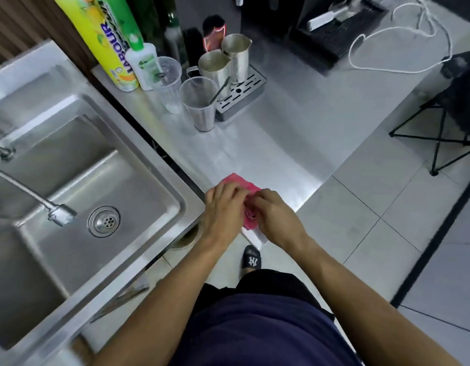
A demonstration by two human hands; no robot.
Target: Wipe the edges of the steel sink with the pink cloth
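Note:
The pink cloth lies on the steel counter's front corner, just right of the steel sink. Both hands are on it. My left hand covers its left part with fingers curled over the fabric. My right hand pinches a bunched fold of the cloth at its near end. Most of the cloth is hidden under the hands. The sink has a basin with a round drain and a flexible tap hanging over it.
Clear plastic cups, two steel jugs on a drip tray and detergent bottles stand at the back of the counter. A white cord lies at the far right. A folding stool stands on the tiled floor.

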